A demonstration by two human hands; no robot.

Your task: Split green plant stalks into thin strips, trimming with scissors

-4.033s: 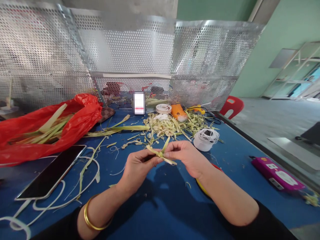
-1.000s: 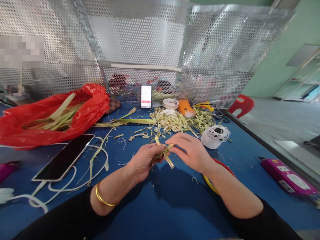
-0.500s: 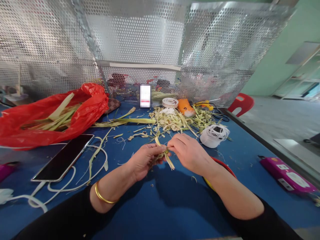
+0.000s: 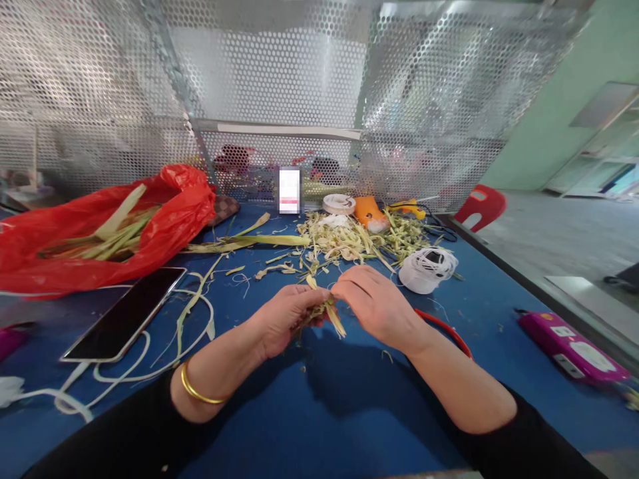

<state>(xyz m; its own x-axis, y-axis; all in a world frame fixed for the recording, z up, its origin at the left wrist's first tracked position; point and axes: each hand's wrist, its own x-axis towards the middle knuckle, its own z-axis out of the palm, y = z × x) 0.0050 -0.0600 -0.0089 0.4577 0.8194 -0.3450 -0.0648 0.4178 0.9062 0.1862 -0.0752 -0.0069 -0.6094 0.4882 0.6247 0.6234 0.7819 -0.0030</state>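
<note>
Dried, pale yellow-green plant strips (image 4: 336,320) stick out between my two hands, above the blue tabletop. My left hand (image 4: 288,315) is closed round them, thumb on top, with one end poking up past the fingers and another pointing down. Close against it, my right hand (image 4: 373,307) pinches at the same spot with its fingertips together; whatever lies between them is too small to make out. Behind the hands spreads a heap of plant scraps (image 4: 344,241). A roll of white string (image 4: 428,271) stands just beyond my right hand.
At the left lie a red plastic bag (image 4: 192,199) with plant stalks inside and a phone (image 4: 124,313) with a white cable (image 4: 144,377). A red-handled tool (image 4: 452,332) is partly under my right forearm. A purple box (image 4: 572,349) sits at the right edge; perforated metal screens (image 4: 269,80) rise behind.
Both hands have shifted very slightly left, still together on the plant strips. The strips are turned a little, and less of the upper end shows. Objects on the table stay put.
</note>
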